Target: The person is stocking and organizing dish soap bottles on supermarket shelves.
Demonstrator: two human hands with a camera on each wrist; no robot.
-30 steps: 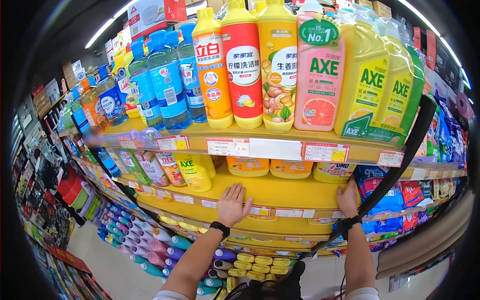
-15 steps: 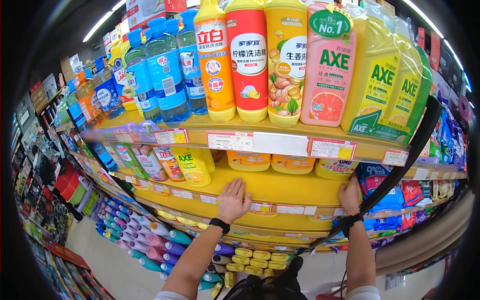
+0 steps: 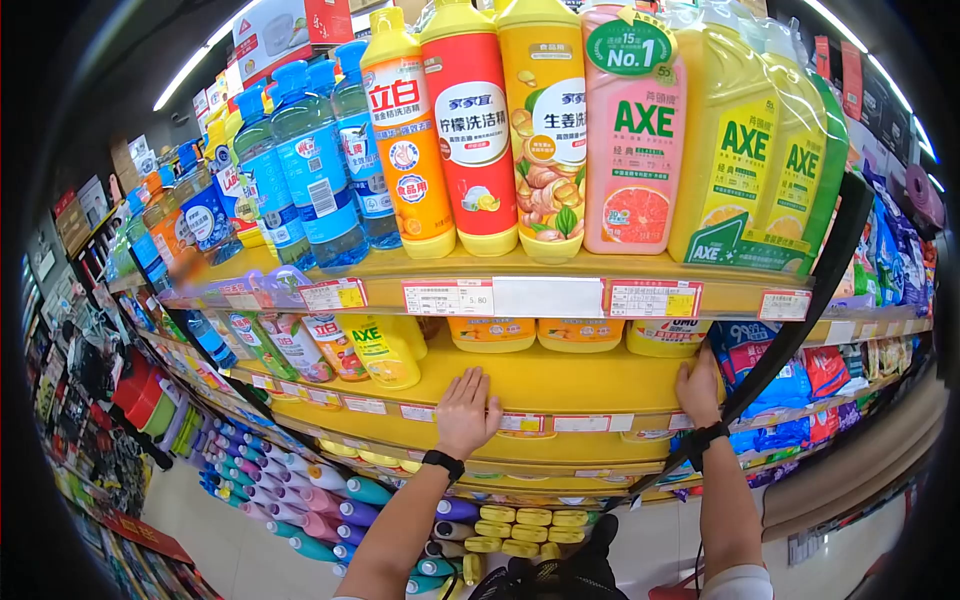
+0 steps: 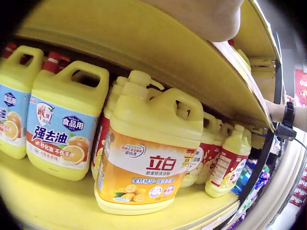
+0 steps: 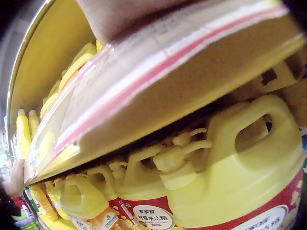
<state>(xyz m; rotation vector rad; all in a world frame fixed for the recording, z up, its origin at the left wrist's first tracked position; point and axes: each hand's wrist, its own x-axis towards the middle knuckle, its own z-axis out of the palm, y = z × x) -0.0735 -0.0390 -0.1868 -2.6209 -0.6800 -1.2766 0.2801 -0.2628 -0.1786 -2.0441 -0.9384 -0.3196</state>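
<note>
Shelf: the yellow middle shelf [image 3: 560, 385], with price tags [image 3: 582, 423] along its front edge, lies under both hands.
Left hand: open [image 3: 467, 412], palm down on the shelf, fingers straight and pointing inward; a black band [image 3: 443, 464] circles the wrist.
Right hand: rests [image 3: 700, 392] at the shelf's right end, beside the black post [image 3: 790, 350]; it looks open, though its fingers are seen edge-on. It wears a dark wristband [image 3: 705, 442].
Same shelf: a yellow AXE bottle [image 3: 382, 352] stands left of the left hand; orange-labelled jugs [image 3: 492, 332] sit farther back, between the hands.
Shelf above: a red-labelled bottle [image 3: 470, 140] and a pink AXE bottle [image 3: 635, 140] stand upright in a row.
Shelf below: large yellow jugs [image 4: 148, 153] with handles, some with pump tops.
Right of post: blue bags [image 3: 755, 362].
Floor: yellow packs [image 3: 520, 532] and rows of coloured bottles [image 3: 315, 500].
</note>
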